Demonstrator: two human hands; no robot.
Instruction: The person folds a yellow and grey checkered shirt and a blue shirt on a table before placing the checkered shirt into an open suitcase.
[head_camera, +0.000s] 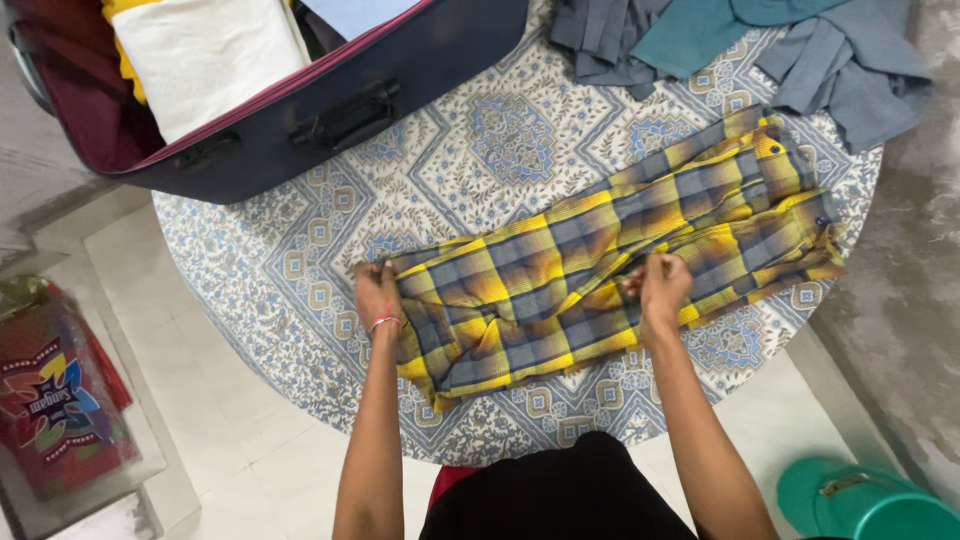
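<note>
The left hand (377, 293) has its grip clamped on the end of a yellow-and-grey plaid shirt (610, 255); the right hand (660, 287) pinches its middle. The shirt lies across the patterned round worktop (300, 270), beside an open suitcase (330, 110).

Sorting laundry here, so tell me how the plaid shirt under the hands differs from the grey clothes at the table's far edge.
The plaid shirt is yellow and grey checked; the grey clothes are plain. The plaid shirt lies spread flat and partly folded, gripped by the left hand and right hand; the grey clothes sit bunched and untouched. Both rest on the patterned tablecloth.
</note>
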